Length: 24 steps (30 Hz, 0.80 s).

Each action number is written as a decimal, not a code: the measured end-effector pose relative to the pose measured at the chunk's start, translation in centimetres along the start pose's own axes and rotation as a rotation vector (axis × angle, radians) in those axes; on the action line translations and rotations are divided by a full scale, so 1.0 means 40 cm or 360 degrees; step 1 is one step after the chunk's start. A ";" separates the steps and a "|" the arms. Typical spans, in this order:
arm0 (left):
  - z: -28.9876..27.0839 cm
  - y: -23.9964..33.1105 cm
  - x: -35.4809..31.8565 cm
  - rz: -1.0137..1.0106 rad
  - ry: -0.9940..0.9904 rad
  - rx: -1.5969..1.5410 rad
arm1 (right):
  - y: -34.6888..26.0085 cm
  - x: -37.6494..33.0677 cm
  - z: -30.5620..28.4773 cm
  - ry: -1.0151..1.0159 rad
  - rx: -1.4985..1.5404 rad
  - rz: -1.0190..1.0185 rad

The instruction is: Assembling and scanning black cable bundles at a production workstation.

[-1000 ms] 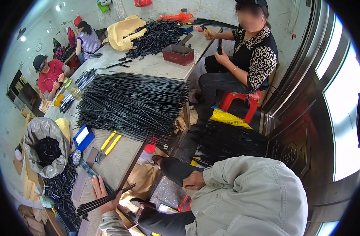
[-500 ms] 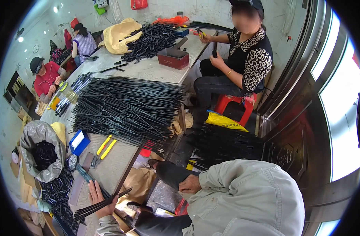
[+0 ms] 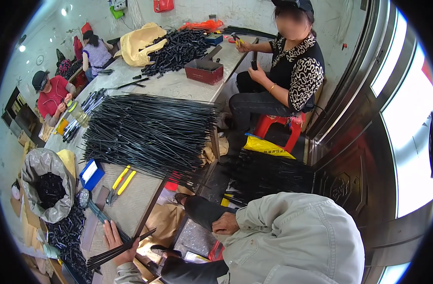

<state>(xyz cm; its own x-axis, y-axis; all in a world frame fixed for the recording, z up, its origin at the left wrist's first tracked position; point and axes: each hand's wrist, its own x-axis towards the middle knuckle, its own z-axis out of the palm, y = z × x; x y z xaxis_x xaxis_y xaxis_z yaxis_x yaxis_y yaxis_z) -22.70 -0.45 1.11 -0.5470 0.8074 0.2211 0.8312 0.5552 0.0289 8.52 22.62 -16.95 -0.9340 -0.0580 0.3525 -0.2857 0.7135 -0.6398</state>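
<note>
The left hand [image 3: 116,240] grips thin black rods [image 3: 100,260] above the textured table [image 3: 141,188], its grey sleeve [image 3: 128,274] cut off below. The right hand [image 3: 226,223] lies on a dark trouser leg [image 3: 200,213], palm hidden; whether it holds anything cannot be told. Beyond, yellow-handled pliers [image 3: 126,183] lie before a dense pile of straight sticks [image 3: 150,135].

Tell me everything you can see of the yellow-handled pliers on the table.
The pliers have two yellow handles, plastic-looking, spread apart, and a grey metal-looking head. They lie on the table, slanting, handles toward the big pile of black sticks, head at the near end. No hand touches them; whether a handle tip touches the sticks I cannot tell. The jaws are too small to judge.
</note>
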 end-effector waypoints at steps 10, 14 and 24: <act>-0.001 -0.004 0.003 0.0021 0.0006 0.0031 | -0.005 0.006 -0.007 -0.0032 0.0014 0.0042; -0.001 0.001 0.004 0.0040 0.0026 0.0006 | 0.000 0.001 -0.009 -0.0029 0.0032 0.0032; -0.006 0.004 0.003 0.0031 0.0015 -0.0007 | 0.007 -0.004 -0.002 -0.0051 0.0033 0.0043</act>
<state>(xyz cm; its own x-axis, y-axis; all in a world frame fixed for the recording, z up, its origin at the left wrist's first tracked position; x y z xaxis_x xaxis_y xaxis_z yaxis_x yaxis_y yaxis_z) -22.61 -0.31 1.36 -0.5299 0.8160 0.2310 0.8420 0.5387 0.0287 8.60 22.87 -17.13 -0.9477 -0.0613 0.3133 -0.2645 0.7005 -0.6628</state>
